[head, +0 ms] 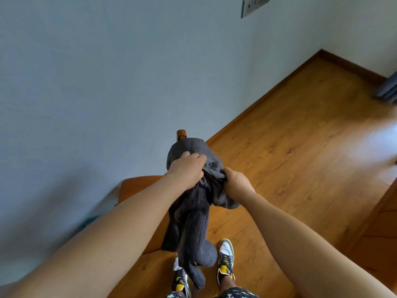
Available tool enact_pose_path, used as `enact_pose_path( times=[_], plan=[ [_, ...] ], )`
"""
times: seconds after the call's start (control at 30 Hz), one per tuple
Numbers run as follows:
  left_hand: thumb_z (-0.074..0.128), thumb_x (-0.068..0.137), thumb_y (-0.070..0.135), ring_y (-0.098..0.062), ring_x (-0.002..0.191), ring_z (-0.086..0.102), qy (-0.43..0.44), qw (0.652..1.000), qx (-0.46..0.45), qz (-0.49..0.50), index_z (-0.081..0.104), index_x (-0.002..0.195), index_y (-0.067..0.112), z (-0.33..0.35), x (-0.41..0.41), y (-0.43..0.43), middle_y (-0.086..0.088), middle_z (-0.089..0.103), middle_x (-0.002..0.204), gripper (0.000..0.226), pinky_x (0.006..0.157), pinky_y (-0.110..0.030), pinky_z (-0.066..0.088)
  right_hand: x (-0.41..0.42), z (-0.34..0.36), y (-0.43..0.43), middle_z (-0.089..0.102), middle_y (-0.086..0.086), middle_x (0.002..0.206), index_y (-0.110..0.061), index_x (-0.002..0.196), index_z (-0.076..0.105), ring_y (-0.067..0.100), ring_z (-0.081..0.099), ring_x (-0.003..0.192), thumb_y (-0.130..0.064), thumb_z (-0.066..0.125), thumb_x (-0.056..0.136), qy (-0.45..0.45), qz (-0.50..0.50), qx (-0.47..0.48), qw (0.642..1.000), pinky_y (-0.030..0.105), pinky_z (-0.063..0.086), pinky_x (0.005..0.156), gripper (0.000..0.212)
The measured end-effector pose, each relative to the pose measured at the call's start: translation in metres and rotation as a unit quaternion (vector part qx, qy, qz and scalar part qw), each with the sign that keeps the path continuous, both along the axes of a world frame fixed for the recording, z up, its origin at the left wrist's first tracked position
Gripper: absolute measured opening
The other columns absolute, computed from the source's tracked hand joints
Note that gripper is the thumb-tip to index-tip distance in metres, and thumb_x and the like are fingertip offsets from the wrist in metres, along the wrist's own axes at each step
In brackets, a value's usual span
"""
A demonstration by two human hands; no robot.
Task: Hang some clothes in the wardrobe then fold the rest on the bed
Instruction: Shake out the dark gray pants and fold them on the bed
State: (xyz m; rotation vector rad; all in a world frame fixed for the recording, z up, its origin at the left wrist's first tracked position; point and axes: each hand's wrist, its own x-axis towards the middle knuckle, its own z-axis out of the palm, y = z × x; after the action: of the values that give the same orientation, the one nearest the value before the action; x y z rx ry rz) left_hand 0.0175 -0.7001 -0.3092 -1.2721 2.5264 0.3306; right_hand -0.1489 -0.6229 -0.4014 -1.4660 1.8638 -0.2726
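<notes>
Down low are two shoes point(225, 258) on the wood floor point(290, 147), so the person is standing. A long grey sweater point(191, 222) hangs in front of the legs. One sleeve end dangles down between the feet because nothing holds it up.

Higher up, both hands have the sweater. The left hand point(187, 168) sits on top of it, with its fingers point(196, 158) curled into the cloth. The right hand point(236, 181) is just beside it and pinches a bunched fold at the edge. Two hands hold it because the sweater is floppy and looks heavy.

The top of the sweater is draped over a wooden post point(181, 134), and only the round tip of the post pokes out. I think the sweater was parked there and the hands are lifting it off, to hang it up or fold it. An orange seat point(137, 186) is under the left arm (maybe a chair that the post belongs to).

No wardrobe or bed shows here. Behind is a plain wall point(107, 82) with a switch plate point(254, 6) high up.
</notes>
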Motion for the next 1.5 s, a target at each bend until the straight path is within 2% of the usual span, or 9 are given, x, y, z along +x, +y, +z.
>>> enact_pose_path(
  times=[0.1,0.27,0.43,0.63,0.8,0.93,1.17,1.4,1.5],
  plan=[
    [0.045,0.098,0.021,-0.021,0.082,0.053,0.039,0.996,0.067,0.051,0.044,0.107,0.021,0.017,0.011,-0.008,-0.003,0.062,0.103,0.009,0.061,-0.036,0.043,-0.002,0.045,-0.010,0.049,-0.004,0.073,-0.020,0.091,0.043,0.028,0.052,0.072,-0.004,0.042,0.090,-0.014,-0.063,-0.068,0.996,0.031,0.032,0.054,0.016],
    [0.063,0.071,0.047,-0.017,0.087,0.060,0.139,0.976,0.166,0.035,0.040,0.130,0.037,0.067,0.031,-0.022,0.011,0.058,0.090,0.065,0.067,-0.035,0.048,0.025,0.151,-0.036,0.059,-0.004,0.080,-0.024,0.092,0.054,0.019,0.058,0.073,-0.011,0.048,0.082,0.011,-0.033,-0.192,0.981,0.034,0.050,0.057,0.017],
    [0.054,0.078,0.030,-0.015,0.074,0.063,0.368,0.921,0.110,0.061,0.056,0.074,0.040,0.121,0.055,-0.033,0.010,0.064,0.078,0.011,0.059,-0.021,0.042,0.070,0.225,-0.048,0.061,-0.008,0.086,-0.026,0.106,0.061,0.017,0.060,0.079,-0.016,0.056,0.078,0.054,0.003,-0.294,0.954,0.031,0.050,0.063,0.029],
    [0.053,0.093,0.018,-0.016,0.089,0.063,0.483,0.868,0.048,0.106,0.064,0.101,0.018,0.186,0.087,-0.057,0.005,0.067,0.094,0.013,0.080,-0.036,0.052,0.091,0.235,-0.020,0.057,-0.010,0.119,-0.034,0.140,0.037,0.011,0.058,0.101,-0.061,0.070,0.078,0.011,-0.093,-0.278,0.956,0.025,0.049,0.078,0.075],
    [0.049,0.097,0.022,-0.014,0.094,0.063,0.549,0.829,0.052,0.093,0.064,0.107,0.019,0.254,0.113,-0.070,0.004,0.067,0.100,0.018,0.082,-0.032,0.052,0.126,0.244,-0.014,0.046,-0.007,0.144,-0.033,0.151,0.032,0.019,0.051,0.127,-0.057,0.081,0.076,-0.111,-0.153,-0.216,0.958,0.039,0.049,0.104,0.092],
    [0.048,0.096,0.016,-0.020,0.095,0.064,0.589,0.804,0.062,0.053,0.066,0.106,0.018,0.311,0.120,-0.066,-0.002,0.069,0.100,0.021,0.089,-0.042,0.055,0.153,0.290,-0.025,0.055,0.002,0.136,-0.034,0.142,0.040,0.020,0.063,0.115,-0.027,0.077,0.089,-0.260,-0.184,-0.264,0.910,0.026,0.059,0.084,0.065],
    [0.051,0.096,0.020,-0.027,0.099,0.069,0.658,0.743,0.115,-0.045,0.070,0.107,0.018,0.415,0.080,-0.033,-0.007,0.073,0.102,0.021,0.094,-0.048,0.057,0.150,0.400,-0.013,0.067,-0.005,0.118,-0.042,0.124,0.050,0.018,0.073,0.097,-0.016,0.063,0.095,-0.342,-0.240,-0.371,0.830,0.040,0.062,0.086,0.041],
    [0.050,0.101,0.016,-0.028,0.108,0.068,0.672,0.683,0.236,-0.163,0.070,0.115,0.018,0.465,-0.012,0.047,-0.008,0.073,0.110,0.025,0.101,-0.051,0.053,0.084,0.464,0.066,0.071,0.002,0.091,-0.027,0.097,0.061,0.020,0.069,0.084,-0.010,0.049,0.094,-0.278,-0.389,-0.488,0.731,0.032,0.056,0.068,0.021],
    [0.048,0.101,0.015,-0.026,0.109,0.068,0.655,0.667,0.289,-0.205,0.070,0.117,0.019,0.467,-0.059,0.103,-0.007,0.073,0.112,0.027,0.102,-0.048,0.052,0.051,0.466,0.121,0.070,0.012,0.097,-0.010,0.110,0.066,0.027,0.066,0.091,-0.001,0.045,0.095,-0.225,-0.432,-0.529,0.695,0.036,0.056,0.076,0.027]
  ],
)
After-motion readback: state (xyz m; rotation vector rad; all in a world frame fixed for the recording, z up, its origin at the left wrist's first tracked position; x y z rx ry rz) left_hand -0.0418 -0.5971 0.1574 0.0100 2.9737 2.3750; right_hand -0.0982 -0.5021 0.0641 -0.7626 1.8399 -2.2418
